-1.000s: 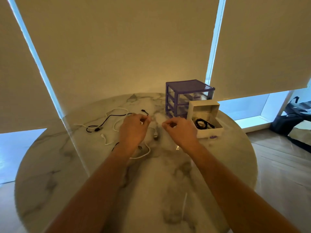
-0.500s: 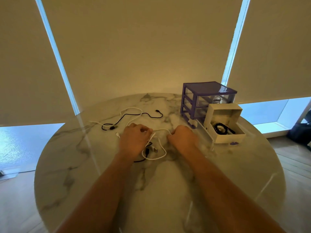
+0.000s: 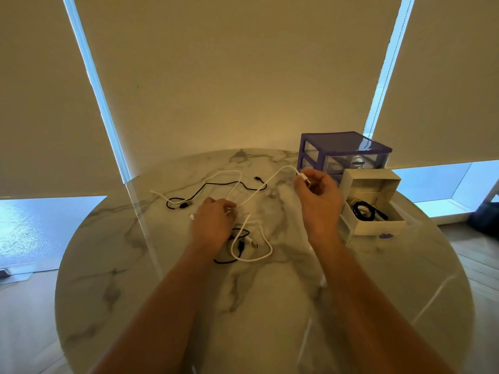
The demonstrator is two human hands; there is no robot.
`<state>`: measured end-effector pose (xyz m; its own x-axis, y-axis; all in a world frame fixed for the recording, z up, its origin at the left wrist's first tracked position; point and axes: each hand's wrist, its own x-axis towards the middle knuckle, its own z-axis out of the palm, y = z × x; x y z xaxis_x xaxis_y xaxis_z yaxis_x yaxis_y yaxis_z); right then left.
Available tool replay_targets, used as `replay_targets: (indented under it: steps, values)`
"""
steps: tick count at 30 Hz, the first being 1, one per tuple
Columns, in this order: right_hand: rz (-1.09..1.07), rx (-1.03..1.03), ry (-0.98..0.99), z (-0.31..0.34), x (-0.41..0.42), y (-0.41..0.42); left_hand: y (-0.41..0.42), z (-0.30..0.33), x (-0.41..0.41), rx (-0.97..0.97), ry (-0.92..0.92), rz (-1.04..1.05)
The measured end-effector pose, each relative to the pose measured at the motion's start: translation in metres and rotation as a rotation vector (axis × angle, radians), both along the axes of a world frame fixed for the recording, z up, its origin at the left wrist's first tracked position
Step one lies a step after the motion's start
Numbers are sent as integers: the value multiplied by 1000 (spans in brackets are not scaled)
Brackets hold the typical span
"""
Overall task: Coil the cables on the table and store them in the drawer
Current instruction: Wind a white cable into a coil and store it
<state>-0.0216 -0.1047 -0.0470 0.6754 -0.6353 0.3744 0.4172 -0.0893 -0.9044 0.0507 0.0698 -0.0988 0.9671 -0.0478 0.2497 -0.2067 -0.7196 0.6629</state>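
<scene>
A white cable (image 3: 266, 182) runs between my two hands above the round marble table (image 3: 270, 306). My right hand (image 3: 318, 198) is raised beside the purple drawer unit (image 3: 343, 152) and pinches the cable's plug end. My left hand (image 3: 213, 225) rests lower, fingers closed on the same cable near its middle; the rest loops on the table by a USB plug (image 3: 251, 242). A black cable (image 3: 216, 187) and another white cable (image 3: 162, 197) lie spread at the far left. A pulled-out white drawer (image 3: 378, 225) holds a coiled black cable (image 3: 364, 209).
A short black cable (image 3: 229, 259) lies under the white loop near my left wrist. Roller blinds hang behind the table. A dark bag (image 3: 486, 217) sits on the wooden floor at the right edge.
My right hand has risen and moved right toward the drawer unit, drawing the white cable's end up and stretching it out. My left hand has stayed low on the cable.
</scene>
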Motion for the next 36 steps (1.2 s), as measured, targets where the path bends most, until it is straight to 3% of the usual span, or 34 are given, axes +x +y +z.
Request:
replay_targets:
  steps: [4, 7, 11, 15, 18, 20, 27, 31, 36]
  values:
    - [62, -113, -15, 5, 1, 13, -6, 8, -5, 18, -46, -67]
    - [69, -260, 4, 9, 3, 21, -13, 31, -12, -105, -178, -109]
    - [100, -297, 43, 12, 8, 28, -21, 63, -17, -175, -340, -167]
    - [139, -316, 27, 14, 8, 38, -25, 85, -16, -414, -126, -96]
    - [184, -301, 2, 12, 6, 49, -25, 98, -21, -354, -13, -121]
    - [212, -294, 7, 12, 5, 56, -23, 102, -25, -299, -18, -126]
    - [374, -375, 122, 5, 7, 56, -5, 125, -30, -368, -54, -116]
    - [295, -486, 174, 10, 24, 62, 7, 136, -40, -440, -90, -150]
    - [327, -611, 244, 29, 45, 80, 21, 148, -53, -615, 14, -302]
